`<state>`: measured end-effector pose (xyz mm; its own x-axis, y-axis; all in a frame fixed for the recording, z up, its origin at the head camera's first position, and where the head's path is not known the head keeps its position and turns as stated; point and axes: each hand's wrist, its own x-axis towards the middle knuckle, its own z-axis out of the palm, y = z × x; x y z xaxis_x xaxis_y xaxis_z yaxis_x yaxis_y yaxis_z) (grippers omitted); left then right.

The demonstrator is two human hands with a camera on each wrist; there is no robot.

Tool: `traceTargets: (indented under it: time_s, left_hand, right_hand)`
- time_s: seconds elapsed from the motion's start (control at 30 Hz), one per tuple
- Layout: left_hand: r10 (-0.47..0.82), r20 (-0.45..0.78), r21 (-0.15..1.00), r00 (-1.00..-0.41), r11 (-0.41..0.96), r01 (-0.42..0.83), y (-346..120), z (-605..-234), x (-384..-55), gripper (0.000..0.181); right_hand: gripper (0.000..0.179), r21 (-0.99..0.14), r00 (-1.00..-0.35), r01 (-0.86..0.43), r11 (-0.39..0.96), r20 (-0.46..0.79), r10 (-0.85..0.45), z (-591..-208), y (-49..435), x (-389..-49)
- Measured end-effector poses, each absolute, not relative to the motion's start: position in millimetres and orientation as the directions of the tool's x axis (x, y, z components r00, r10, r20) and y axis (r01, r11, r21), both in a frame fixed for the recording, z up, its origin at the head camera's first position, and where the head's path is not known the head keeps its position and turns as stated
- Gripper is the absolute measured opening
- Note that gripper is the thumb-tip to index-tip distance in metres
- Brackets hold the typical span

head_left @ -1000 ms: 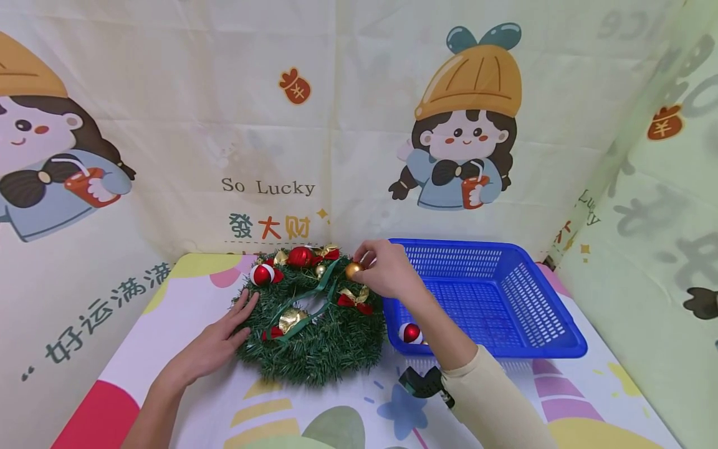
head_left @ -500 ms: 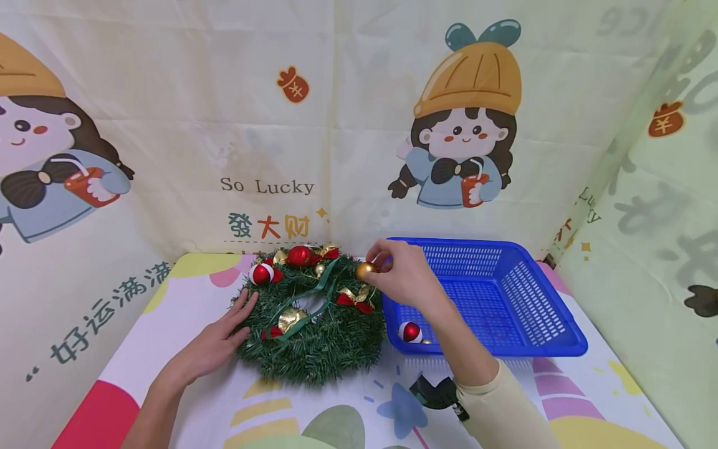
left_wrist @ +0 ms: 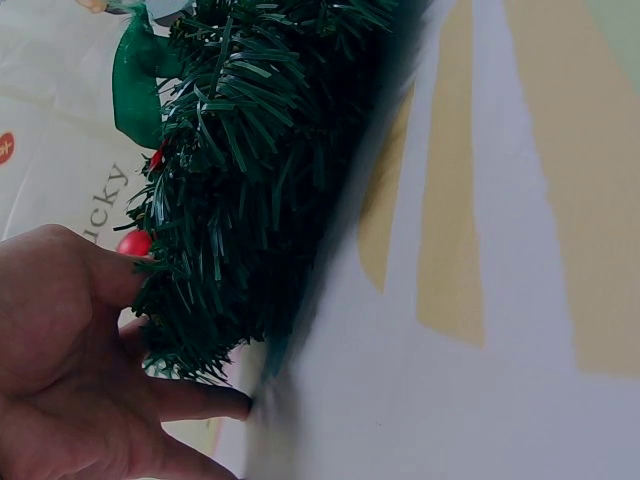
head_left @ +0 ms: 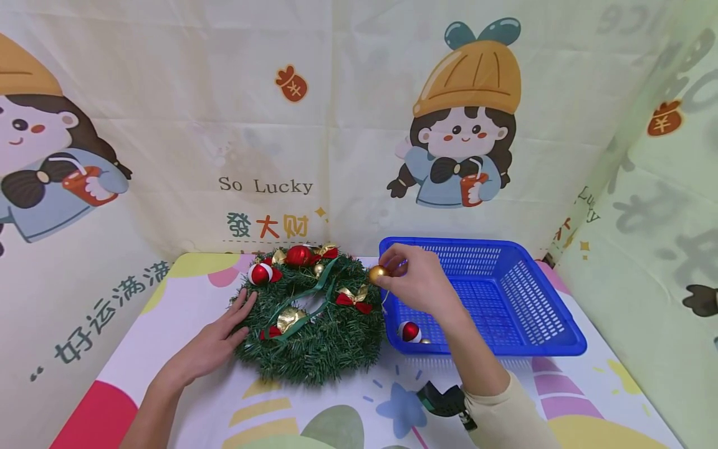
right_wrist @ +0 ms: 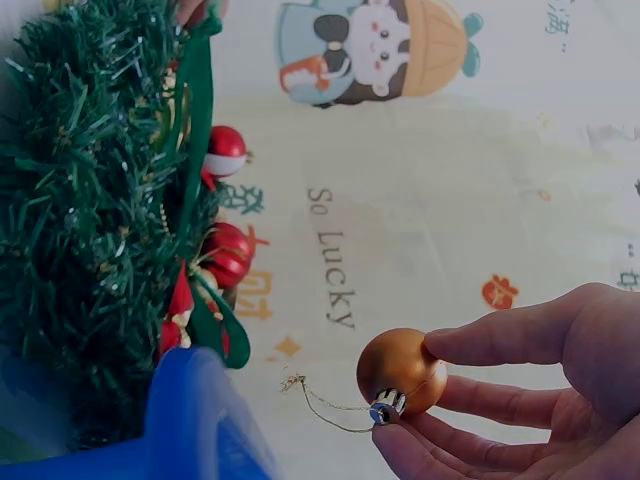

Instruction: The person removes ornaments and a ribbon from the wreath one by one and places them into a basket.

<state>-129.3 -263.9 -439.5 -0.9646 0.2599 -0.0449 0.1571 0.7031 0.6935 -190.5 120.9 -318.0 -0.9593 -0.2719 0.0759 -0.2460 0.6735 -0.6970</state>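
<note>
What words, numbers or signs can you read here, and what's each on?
"So Lucky": back wall.
"發大财": back wall, lower down.
"好运满满": left wall.
"Lu…ky", partly lost: right corner.
"¥"-like sign: printed red bags.
Not readable: pale letters upper right, too faint; strap marks, too small; a line cut off behind the wreath.
No numbers seen.

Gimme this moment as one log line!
right hand: holds gold ball, apart from wreath | left hand: touches wreath | basket: red-and-white ball inside
</note>
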Motion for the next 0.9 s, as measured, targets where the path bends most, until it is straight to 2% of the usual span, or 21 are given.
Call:
traceTargets:
  time_s: [0.9]
  left_hand:
    - [0.256, -0.041, 0.694, -0.966, 0.703, 0.157, -264, -441, -129, 0.068]
  right_hand:
    - [0.019, -0.706, -0.99, -0.111, 0.699, 0.02, -0.136, -348, 159, -185]
